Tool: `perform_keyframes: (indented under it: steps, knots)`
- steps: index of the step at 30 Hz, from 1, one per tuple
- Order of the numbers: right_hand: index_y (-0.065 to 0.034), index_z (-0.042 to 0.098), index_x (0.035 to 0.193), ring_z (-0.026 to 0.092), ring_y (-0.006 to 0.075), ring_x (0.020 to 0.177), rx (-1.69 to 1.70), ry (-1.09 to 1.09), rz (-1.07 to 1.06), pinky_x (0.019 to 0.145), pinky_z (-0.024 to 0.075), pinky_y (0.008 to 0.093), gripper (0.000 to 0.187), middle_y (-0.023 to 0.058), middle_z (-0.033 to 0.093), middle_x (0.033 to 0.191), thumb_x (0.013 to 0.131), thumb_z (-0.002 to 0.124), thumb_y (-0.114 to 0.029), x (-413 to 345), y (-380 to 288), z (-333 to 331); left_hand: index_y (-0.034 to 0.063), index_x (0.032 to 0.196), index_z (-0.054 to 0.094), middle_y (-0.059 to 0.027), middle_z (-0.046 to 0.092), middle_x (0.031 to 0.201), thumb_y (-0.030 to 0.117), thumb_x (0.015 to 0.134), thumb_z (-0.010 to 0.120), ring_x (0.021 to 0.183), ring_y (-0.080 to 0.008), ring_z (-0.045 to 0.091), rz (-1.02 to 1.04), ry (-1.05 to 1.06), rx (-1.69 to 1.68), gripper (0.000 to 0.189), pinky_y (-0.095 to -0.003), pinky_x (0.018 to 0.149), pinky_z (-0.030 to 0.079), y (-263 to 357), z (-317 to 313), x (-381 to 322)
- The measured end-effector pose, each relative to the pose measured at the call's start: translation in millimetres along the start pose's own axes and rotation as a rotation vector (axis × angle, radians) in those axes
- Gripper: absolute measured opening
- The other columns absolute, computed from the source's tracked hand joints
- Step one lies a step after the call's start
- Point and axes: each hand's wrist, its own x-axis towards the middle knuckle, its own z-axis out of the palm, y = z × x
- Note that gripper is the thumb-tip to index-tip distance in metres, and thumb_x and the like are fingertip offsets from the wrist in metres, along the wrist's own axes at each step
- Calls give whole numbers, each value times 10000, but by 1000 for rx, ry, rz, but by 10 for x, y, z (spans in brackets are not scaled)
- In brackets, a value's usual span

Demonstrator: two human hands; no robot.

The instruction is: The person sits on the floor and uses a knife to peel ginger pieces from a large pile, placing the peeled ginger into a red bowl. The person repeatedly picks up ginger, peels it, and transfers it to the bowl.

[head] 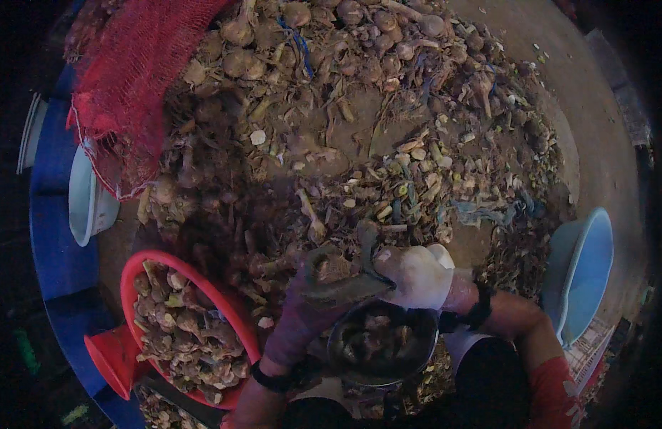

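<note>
My left hand (pixel 312 316), in a purple glove with grey-coated fingers, is curled around a garlic bulb (pixel 331 267) with its roots facing up. Close on its right is my right hand (pixel 419 276) in a white glove, fingers bent. A dark grey curved piece (pixel 367 241) stands between the hands; whether it is a tool or a glove finger, I cannot tell. What the right fingers enclose is hidden. Below both hands sits a round metal pan (pixel 384 382) with a few dim bulbs inside.
Garlic bulbs and trimmed stalks (pixel 406 177) cover the ground ahead. A red basin (pixel 128 284) full of garlic stands at left, near a red mesh sack (pixel 132 91) and a pale basin (pixel 80 198). A light blue basin (pixel 583 273) leans at right.
</note>
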Motion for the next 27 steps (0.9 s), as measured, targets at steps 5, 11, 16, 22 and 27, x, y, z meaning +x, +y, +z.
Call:
perform_keyframes:
  steps: [5, 11, 16, 22, 27]
  knots:
    - [-19, 611, 929, 636, 396, 756, -2, -5, 47, 646, 513, 488, 357, 187, 625, 801, 755, 708, -316, -20, 14, 16, 32, 1316, 474, -105, 605, 1187, 106, 723, 834, 1146, -209, 572, -164, -8, -87, 698, -357, 974, 461, -4, -29, -12]
    - [-56, 639, 905, 647, 362, 716, -7, 82, 12, 583, 502, 459, 353, 156, 628, 748, 737, 729, -353, 8, 95, 105, 43, 1237, 535, -144, 621, 1137, 178, 690, 860, 1079, -251, 619, -138, 94, 77, 651, -366, 900, 497, -98, 66, -69]
    - [-62, 649, 895, 645, 361, 706, -18, 255, -52, 607, 507, 458, 324, 140, 626, 745, 735, 735, -331, 6, 248, 284, 35, 1246, 520, -136, 614, 1127, 190, 674, 870, 1053, -248, 624, -337, 167, 20, 689, -369, 868, 512, 24, 175, -70]
    - [-79, 677, 924, 647, 373, 776, 19, 217, 182, 681, 519, 457, 232, 176, 635, 810, 761, 702, -242, 21, 603, 367, 29, 1316, 475, -114, 572, 1210, 104, 800, 761, 1111, -207, 577, -366, 126, -230, 595, -348, 974, 463, 286, 129, -148]
    - [-56, 692, 981, 650, 387, 776, 101, 274, 470, 714, 520, 467, 254, 198, 649, 819, 826, 663, -255, -69, 804, 199, 50, 1341, 445, -85, 544, 1195, 158, 833, 730, 1085, -183, 564, -94, 74, -161, 592, -340, 957, 459, 213, 50, -97]
